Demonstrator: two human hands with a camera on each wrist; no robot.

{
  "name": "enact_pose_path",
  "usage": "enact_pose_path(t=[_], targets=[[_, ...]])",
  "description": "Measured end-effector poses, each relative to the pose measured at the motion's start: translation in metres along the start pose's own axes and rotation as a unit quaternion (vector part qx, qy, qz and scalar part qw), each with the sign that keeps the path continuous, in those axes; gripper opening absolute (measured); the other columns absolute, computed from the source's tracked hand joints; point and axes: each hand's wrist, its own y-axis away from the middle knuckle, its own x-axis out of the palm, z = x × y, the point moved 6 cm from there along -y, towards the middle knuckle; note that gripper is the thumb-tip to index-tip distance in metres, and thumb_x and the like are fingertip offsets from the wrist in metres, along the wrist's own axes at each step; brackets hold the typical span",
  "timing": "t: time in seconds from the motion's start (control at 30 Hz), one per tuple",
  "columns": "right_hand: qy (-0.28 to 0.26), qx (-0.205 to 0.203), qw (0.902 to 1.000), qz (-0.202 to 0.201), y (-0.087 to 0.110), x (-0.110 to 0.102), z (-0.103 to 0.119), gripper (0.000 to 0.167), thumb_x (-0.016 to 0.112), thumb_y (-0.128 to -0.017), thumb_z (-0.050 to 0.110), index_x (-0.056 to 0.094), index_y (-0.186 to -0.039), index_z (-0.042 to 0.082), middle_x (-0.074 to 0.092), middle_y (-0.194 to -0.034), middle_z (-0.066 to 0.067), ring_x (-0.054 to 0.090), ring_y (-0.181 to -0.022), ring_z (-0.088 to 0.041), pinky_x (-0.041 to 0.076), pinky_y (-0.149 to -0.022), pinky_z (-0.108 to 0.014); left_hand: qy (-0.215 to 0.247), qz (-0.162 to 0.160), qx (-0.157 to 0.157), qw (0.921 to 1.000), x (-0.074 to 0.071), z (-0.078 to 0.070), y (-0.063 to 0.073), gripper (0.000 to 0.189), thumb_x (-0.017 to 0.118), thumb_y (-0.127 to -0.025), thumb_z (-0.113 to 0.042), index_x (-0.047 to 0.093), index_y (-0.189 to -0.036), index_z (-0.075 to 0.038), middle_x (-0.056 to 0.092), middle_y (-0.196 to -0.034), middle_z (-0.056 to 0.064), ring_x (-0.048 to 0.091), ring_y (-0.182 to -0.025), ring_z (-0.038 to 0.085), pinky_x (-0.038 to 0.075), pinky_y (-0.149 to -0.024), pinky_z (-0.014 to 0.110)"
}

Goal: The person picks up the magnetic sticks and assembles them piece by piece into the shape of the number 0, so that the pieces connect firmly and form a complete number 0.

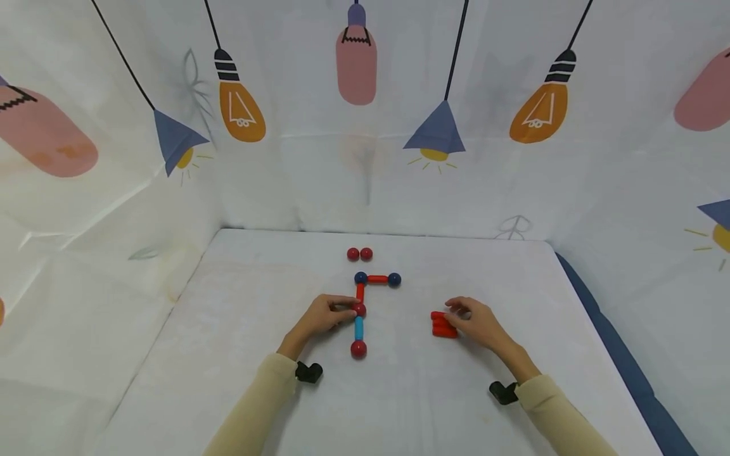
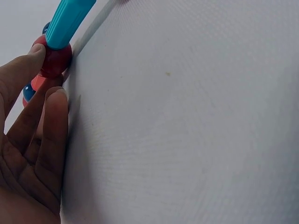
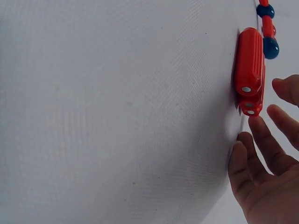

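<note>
My left hand (image 1: 324,315) pinches a red ball (image 2: 57,59) between thumb and fingers, in the middle of a chain of toy rods and balls. From that ball a light blue rod (image 1: 358,328) runs toward me to another red ball (image 1: 358,349). On its far side a red rod (image 1: 360,292) leads to a dark blue ball (image 1: 360,278). There a second red rod (image 1: 377,279) goes right to another dark blue ball (image 1: 394,279). My right hand (image 1: 478,325), fingers loosely bent, is beside a small group of loose red rods (image 3: 250,63), gripping none.
Two loose red balls (image 1: 366,254) sit side by side beyond the chain. All lie on a white-covered table (image 1: 256,266). A white cloth (image 1: 296,177) printed with lamps hangs behind it, and dark blue fabric (image 1: 604,342) shows along the right edge.
</note>
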Motion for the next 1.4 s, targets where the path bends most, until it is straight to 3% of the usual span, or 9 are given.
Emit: enact_pose_path(t=[0.4,0.53,0.77,0.9,1.17,1.4], targets=[[0.024,0.016,0.9993,0.025,-0.007,0.003,0.002,0.019,0.07,-0.095,0.01,0.074,-0.11,0.0,0.073,-0.107,-0.014,0.067,-0.097,-0.029,0.057,-0.088,-0.047,-0.009,-0.002,0.012,0.9999,0.002,-0.002,-0.004,0.035,0.073,-0.097,-0.028,0.072,-0.132,-0.023,0.071,-0.125,0.004,0.06,-0.07,0.016,0.054,-0.064,0.027],[0.028,0.02,0.9987,0.038,-0.006,0.004,0.001,0.017,0.069,-0.095,0.011,0.075,-0.107,0.0,0.071,-0.104,-0.015,0.066,-0.094,-0.028,0.057,-0.085,-0.045,-0.009,0.0,0.002,1.0,0.004,0.0,-0.004,0.035,0.074,-0.096,-0.028,0.073,-0.131,-0.023,0.071,-0.125,0.004,0.06,-0.071,0.016,0.054,-0.064,0.027],[0.032,0.002,0.9989,0.034,-0.008,0.003,0.005,0.016,0.069,-0.096,0.009,0.074,-0.108,0.0,0.07,-0.101,-0.012,0.063,-0.09,-0.024,0.054,-0.079,-0.037,-0.003,-0.003,-0.007,1.0,0.002,0.001,-0.002,0.035,0.073,-0.096,-0.027,0.072,-0.131,-0.023,0.072,-0.124,0.004,0.061,-0.074,0.017,0.055,-0.066,0.027],[0.038,0.005,0.9987,0.032,-0.008,0.005,0.004,0.017,0.07,-0.096,0.009,0.074,-0.109,-0.001,0.07,-0.1,-0.012,0.063,-0.09,-0.024,0.055,-0.08,-0.038,-0.003,-0.003,-0.003,1.0,0.002,0.0,-0.001,0.035,0.073,-0.096,-0.026,0.072,-0.131,-0.023,0.072,-0.123,0.004,0.061,-0.072,0.017,0.054,-0.066,0.028],[0.052,0.017,0.9963,0.066,-0.01,0.007,0.004,0.015,0.068,-0.097,0.008,0.073,-0.107,-0.002,0.069,-0.1,-0.013,0.063,-0.091,-0.025,0.056,-0.082,-0.044,0.007,-0.004,-0.018,0.9998,0.002,0.004,0.001,0.034,0.074,-0.096,-0.028,0.073,-0.129,-0.025,0.071,-0.124,0.003,0.062,-0.074,0.018,0.055,-0.067,0.029],[0.035,0.024,0.997,0.064,-0.013,0.004,0.006,0.015,0.066,-0.099,0.01,0.071,-0.109,0.0,0.072,-0.1,-0.01,0.066,-0.092,-0.024,0.057,-0.082,-0.042,0.003,-0.004,-0.015,0.9999,-0.001,0.002,0.001,0.035,0.074,-0.096,-0.027,0.073,-0.13,-0.024,0.072,-0.123,0.003,0.061,-0.077,0.019,0.055,-0.067,0.029]])
